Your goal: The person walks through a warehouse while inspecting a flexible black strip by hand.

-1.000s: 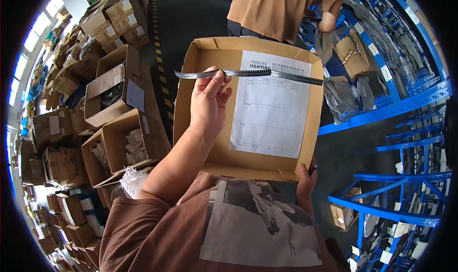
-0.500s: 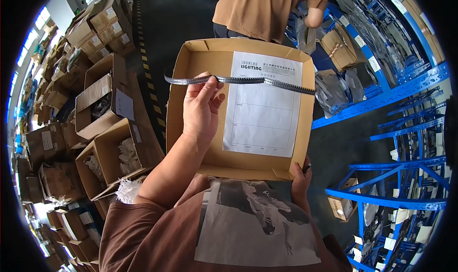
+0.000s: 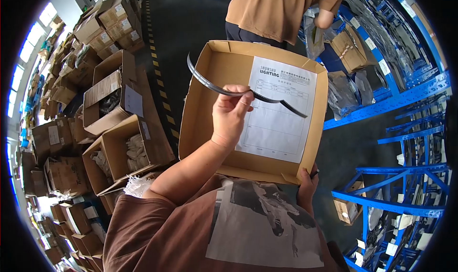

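Observation:
My left hand (image 3: 230,114) pinches a thin, dark, shiny strip (image 3: 210,85) near its middle, above an open shallow cardboard tray (image 3: 195,114). The strip curves up at its left end and slopes down at its right end, over the paper. Inside the tray lies a white printed form (image 3: 272,129) headed "SHUNSHU LIGHTING". My right hand (image 3: 307,183) grips the tray's lower right corner, its thumb on the rim and the other fingers partly hidden. A small dark object shows beside that hand, too small to name.
Another person (image 3: 272,14) in a brown shirt stands just beyond the tray. Blue metal racks (image 3: 391,105) with bagged goods run along the right. At the left are stacked cartons and open boxes (image 3: 129,152), beside a yellow-and-black floor line (image 3: 164,100).
The strip has turned and bent, its left end now higher and its right end lower. My hands, the tray and the surroundings appear shifted right in view.

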{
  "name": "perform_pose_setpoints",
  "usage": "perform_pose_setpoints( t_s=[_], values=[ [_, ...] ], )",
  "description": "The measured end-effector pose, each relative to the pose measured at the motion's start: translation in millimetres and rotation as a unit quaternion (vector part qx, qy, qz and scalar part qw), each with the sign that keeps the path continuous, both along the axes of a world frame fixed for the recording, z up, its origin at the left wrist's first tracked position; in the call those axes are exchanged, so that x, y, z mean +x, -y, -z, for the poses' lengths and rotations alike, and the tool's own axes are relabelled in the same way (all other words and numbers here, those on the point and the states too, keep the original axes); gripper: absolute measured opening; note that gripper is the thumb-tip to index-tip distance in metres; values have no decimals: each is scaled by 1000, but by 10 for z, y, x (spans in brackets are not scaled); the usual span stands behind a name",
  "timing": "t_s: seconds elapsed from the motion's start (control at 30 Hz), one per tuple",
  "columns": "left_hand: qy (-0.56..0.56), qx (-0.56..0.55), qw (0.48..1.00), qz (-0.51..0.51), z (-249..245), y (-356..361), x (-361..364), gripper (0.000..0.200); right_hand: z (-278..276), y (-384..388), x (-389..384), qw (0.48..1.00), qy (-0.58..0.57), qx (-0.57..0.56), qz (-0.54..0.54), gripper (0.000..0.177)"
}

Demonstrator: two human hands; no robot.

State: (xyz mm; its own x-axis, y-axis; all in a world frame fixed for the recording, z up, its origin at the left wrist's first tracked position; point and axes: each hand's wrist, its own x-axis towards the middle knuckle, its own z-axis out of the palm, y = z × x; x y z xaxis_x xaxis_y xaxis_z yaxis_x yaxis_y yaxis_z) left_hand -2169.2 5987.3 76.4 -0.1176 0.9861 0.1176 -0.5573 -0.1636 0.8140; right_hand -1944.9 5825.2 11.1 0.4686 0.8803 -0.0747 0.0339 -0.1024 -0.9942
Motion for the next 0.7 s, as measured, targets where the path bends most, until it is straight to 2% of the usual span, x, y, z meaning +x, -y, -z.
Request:
perform_pose_setpoints(
  t_s=[0.17,0.23,0.33,0.47,0.7],
  values=[
    [-29,15,999,10,34,42,57,7,26,-7,7,1000,-4,-3,1,35],
    [-78,50,996,-4,51,50,75,10,35,-13,14,1000,0,0,3,35],
    [-74,45,996,3,54,73,96,9,52,-10,43,1000,-2,4,-6,34],
    [-121,61,991,-1,139,59,92,12,91,-7,80,1000,-20,3,-13,35],
    [-114,54,992,-12,149,68,133,8,103,-12,95,1000,-24,7,-6,36]
  ],
)
